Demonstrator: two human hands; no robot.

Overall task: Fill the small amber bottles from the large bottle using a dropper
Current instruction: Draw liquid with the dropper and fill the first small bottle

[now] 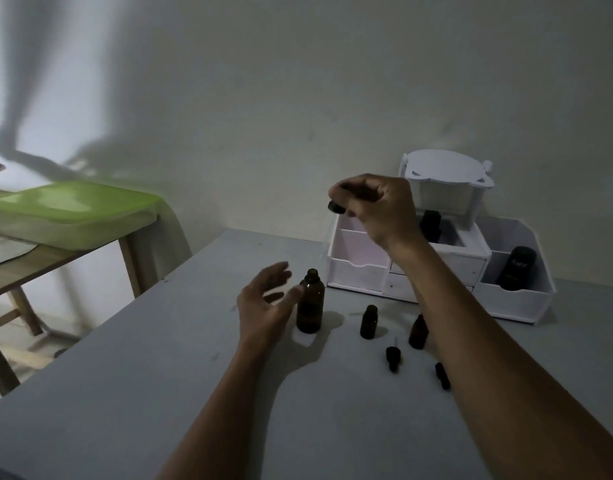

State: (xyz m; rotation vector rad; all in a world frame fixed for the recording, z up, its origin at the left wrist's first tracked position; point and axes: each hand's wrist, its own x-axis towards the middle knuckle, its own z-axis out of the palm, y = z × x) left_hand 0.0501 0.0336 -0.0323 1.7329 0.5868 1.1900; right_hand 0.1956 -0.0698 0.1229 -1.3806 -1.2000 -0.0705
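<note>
So, counter (159, 393): grey, carrying the whole job; every place below is given from the large bottle (310, 303).
Green tub (73, 216): well to the left of the large bottle, on a separate wooden table, apparently no part of the task.
White organiser (357, 268): behind and to the right of the large bottle, against the wall, with dark containers in its bins.
Right hand (378, 209): high above and to the right of the large bottle, fingertips pinching the black top of a dropper (337, 206); its glass tube is too faint to trace.
Left hand (263, 306): just left of the large bottle, fingers spread and loose, thumb by its shoulder; whether it touches I cannot tell.
Large bottle itself: upright, uncapped.
First small bottle (368, 322): upright, near on the right, neck open.
Second small bottle (418, 332): further right, partly behind the forearm.
Loose droppers (392, 356): two, lying flat to the right, nearer the person than the small bottles.
Progress: probably early or midway; the bottles stand open and the dropper is in hand, but the dark glass hides fill levels. Transferring and recapping seem left to do.
</note>
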